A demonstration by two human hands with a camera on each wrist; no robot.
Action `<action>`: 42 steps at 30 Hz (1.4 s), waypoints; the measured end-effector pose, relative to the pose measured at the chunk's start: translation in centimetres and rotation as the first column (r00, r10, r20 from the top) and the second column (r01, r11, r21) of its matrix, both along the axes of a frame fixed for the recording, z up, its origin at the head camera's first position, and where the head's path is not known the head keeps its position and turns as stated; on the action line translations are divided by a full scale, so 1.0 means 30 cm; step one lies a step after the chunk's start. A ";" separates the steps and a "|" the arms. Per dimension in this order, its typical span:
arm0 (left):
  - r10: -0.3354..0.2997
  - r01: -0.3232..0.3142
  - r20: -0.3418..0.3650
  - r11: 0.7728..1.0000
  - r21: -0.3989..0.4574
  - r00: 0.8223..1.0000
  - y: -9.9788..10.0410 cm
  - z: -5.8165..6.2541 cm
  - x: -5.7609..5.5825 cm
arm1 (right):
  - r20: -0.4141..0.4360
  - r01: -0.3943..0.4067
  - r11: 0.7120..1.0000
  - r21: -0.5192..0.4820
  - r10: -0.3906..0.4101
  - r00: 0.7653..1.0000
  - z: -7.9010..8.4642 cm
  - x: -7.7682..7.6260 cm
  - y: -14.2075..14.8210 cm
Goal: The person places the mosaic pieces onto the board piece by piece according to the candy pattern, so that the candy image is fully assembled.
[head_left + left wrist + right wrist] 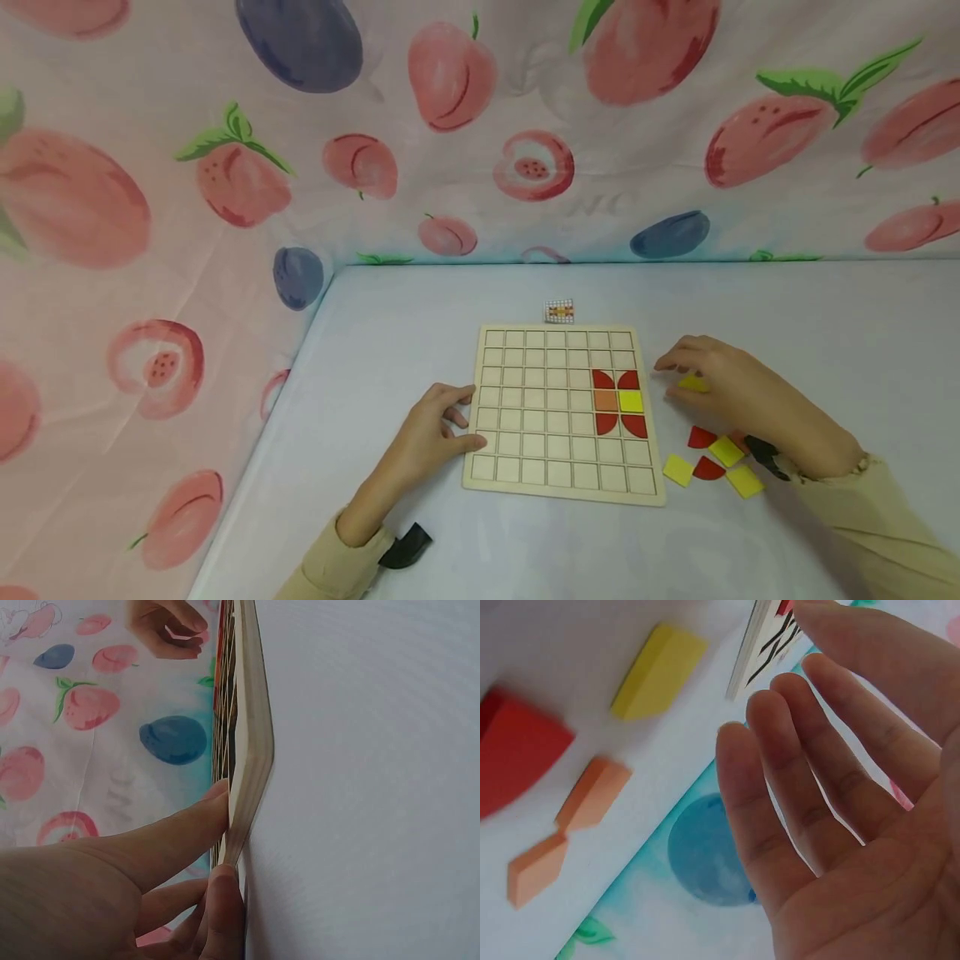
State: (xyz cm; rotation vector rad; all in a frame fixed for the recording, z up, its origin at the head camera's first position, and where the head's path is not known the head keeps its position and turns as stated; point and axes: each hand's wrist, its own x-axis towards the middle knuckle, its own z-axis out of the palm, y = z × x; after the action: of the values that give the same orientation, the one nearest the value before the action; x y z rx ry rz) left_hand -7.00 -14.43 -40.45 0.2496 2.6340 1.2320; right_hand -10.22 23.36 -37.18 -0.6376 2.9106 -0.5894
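A square wooden grid board (534, 421) lies flat on the table. My left hand (435, 423) holds its left edge; in the left wrist view the thumb (180, 832) and a bent finger touch the rim. Near the board's right side sit several red quarter-circle tiles, with an orange square tile (605, 400) and a yellow square tile (631, 402) between them. Right of the board hovers my right hand (712, 371), fingers loosely bent and apart from the thumb, holding nothing. A loose yellow tile (694, 382) shows beneath it, partly hidden.
Several loose tiles lie right of the board, including a red quarter-circle (708, 468), a yellow square (678, 471) and orange pieces (592, 793). Behind the board is a small pattern card (559, 312). A fruit-print cloth (450, 167) hangs at the back and left.
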 end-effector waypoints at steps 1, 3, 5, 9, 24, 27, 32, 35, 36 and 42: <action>-0.002 0.002 -0.001 1.000 0.000 1.000 0.000 0.000 0.000 | 0.007 0.008 1.000 0.004 -0.008 1.000 0.000 -0.001 0.007; -0.003 0.003 -0.003 1.000 0.000 1.000 0.001 0.002 0.001 | 0.014 0.014 1.000 0.015 -0.014 1.000 -0.001 -0.003 0.023; -0.002 0.002 -0.004 1.000 0.001 1.000 0.002 0.004 0.001 | 0.019 0.021 0.999 0.030 -0.022 1.000 -0.004 -0.006 0.039; -0.001 0.001 -0.002 1.000 0.007 1.000 0.002 0.007 0.003 | 0.012 0.016 0.999 0.040 -0.016 1.000 -0.014 -0.007 0.065; 0.002 -0.002 0.001 1.000 0.016 1.000 0.001 0.006 0.002 | 0.037 0.036 0.998 0.050 -0.037 0.999 -0.038 -0.010 0.088; 0.001 -0.001 -0.001 1.000 0.013 1.000 0.001 0.005 0.001 | 0.054 0.036 0.998 0.044 -0.039 0.998 -0.044 -0.015 0.092; -0.002 0.002 -0.002 1.000 0.006 1.000 0.001 0.006 0.001 | 0.064 0.030 0.999 0.040 -0.032 0.997 -0.047 -0.018 0.094; -0.002 0.002 -0.004 1.000 0.001 1.000 0.001 0.005 0.000 | 0.068 0.028 0.999 0.039 -0.031 0.997 -0.046 -0.019 0.093; -0.003 0.003 -0.005 1.000 -0.001 1.000 0.001 0.005 0.000 | 0.071 0.029 0.999 0.039 -0.032 0.997 -0.046 -0.019 0.092; -0.003 0.003 -0.007 1.000 -0.001 1.000 0.002 0.006 0.001 | 0.082 0.042 0.999 0.022 -0.043 0.996 -0.044 -0.015 0.085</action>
State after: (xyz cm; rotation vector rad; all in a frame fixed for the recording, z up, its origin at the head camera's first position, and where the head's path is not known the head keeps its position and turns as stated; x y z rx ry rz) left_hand -6.99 -14.39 -40.27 0.2582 2.6396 1.2305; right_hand -10.66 25.91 -38.51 -0.5372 2.8558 -0.5763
